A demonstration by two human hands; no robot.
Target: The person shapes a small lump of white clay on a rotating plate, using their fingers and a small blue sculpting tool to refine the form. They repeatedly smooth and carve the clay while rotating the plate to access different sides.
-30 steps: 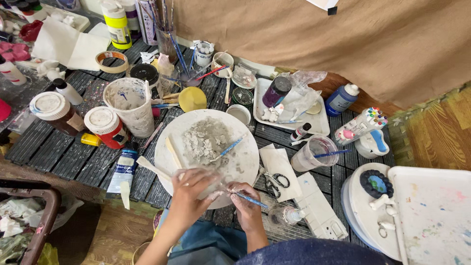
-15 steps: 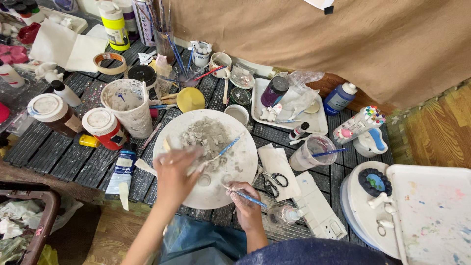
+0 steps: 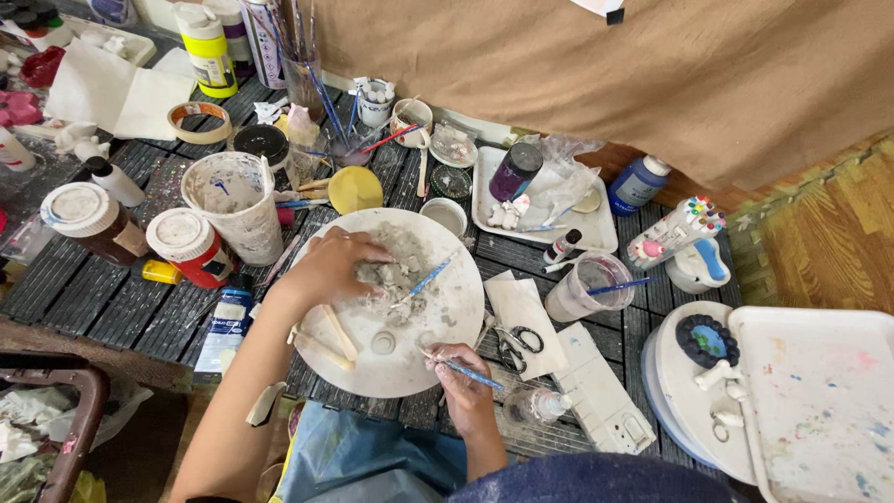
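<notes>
My left hand (image 3: 331, 265) reaches into the grey clay lump (image 3: 396, 275) on the round white board (image 3: 447, 345), fingers pinching its near edge. My right hand (image 3: 461, 373), clenched around a blue-handled tool (image 3: 466, 371), rests at the board's lower rim. I'd pinch small, keeping the tool tip well apart from the loose brush (image 3: 426, 277) lying beside the clay.

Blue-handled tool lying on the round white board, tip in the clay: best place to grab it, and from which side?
Pinch the blue-handled tool on its bare upper handle, coming from above and from the right. It lies flat, slanted, lower tip buried in the grey clay beside the left hand; the upper end rests free on the round white board.
</notes>
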